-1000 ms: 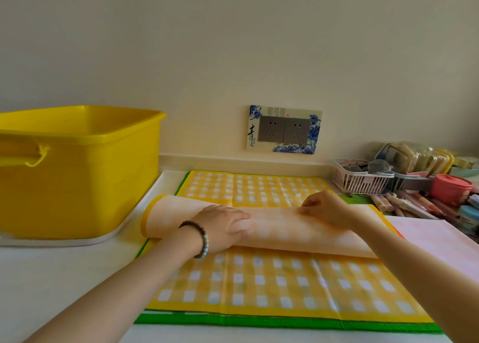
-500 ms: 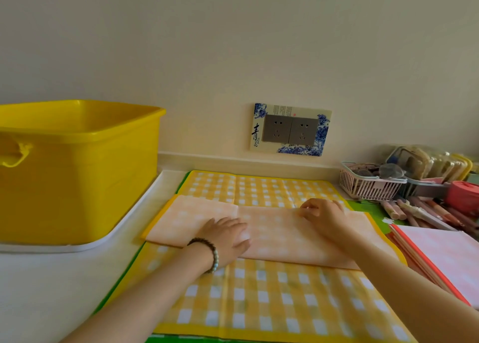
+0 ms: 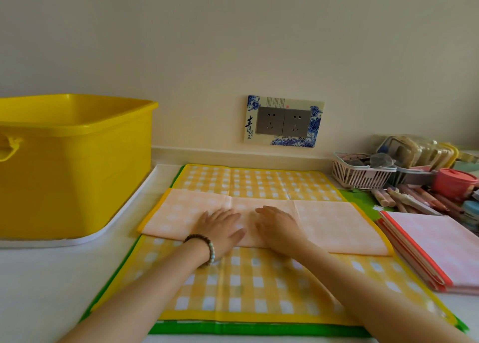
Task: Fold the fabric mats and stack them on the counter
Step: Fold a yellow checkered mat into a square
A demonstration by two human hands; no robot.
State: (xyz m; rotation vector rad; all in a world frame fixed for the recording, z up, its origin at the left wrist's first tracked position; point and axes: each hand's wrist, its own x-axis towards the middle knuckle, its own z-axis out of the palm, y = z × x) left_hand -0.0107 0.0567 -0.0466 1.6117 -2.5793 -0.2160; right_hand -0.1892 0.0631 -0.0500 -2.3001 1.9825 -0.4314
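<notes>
A folded yellow-checked mat (image 3: 334, 221), pale underside up, lies as a long strip across another yellow-checked mat (image 3: 254, 285) spread flat. Under that one a green mat (image 3: 248, 328) shows along the front edge. My left hand (image 3: 220, 228), with a bead bracelet on the wrist, and my right hand (image 3: 277, 226) both rest flat, fingers spread, side by side on the middle of the folded strip. At the right lies a stack of folded pink and red-edged mats (image 3: 427, 247).
A big yellow plastic tub (image 3: 75, 166) stands on a white tray at the left. At the back right are a white basket (image 3: 360, 174), a pink lidded pot (image 3: 453, 183), pens and other small items. A double wall socket (image 3: 283, 121) is behind the mats.
The rolled-over mat has been laid down flat into a strip. Both hands have slid from its outer parts toward the middle and now press close together.
</notes>
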